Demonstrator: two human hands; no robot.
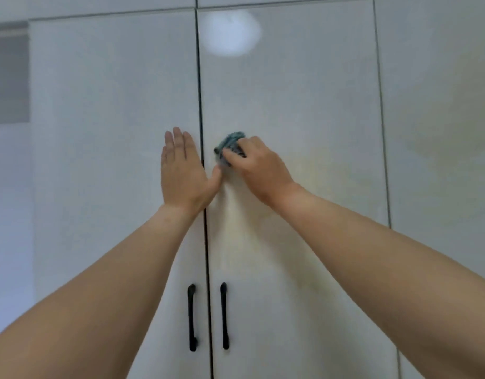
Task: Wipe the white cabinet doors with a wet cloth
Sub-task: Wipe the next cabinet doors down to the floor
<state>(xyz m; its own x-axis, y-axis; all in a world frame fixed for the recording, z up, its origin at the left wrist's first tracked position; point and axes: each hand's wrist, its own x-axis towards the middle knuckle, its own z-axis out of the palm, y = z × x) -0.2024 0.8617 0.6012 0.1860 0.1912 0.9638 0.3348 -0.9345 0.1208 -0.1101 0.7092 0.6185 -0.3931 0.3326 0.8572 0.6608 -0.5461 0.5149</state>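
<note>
Two tall white cabinet doors fill the view, the left door (113, 110) and the right door (290, 99), split by a dark vertical gap. My left hand (181, 170) lies flat on the left door beside the gap, fingers straight and pointing up. My right hand (259, 166) grips a small bunched blue-green cloth (230, 142) and presses it on the right door just right of the gap. Most of the cloth is hidden under my fingers.
Two black vertical handles, the left handle (192, 317) and the right handle (224, 315), sit low on either side of the gap. Another white door (438, 105) stands to the right. A round light reflection (230, 32) shows high on the right door.
</note>
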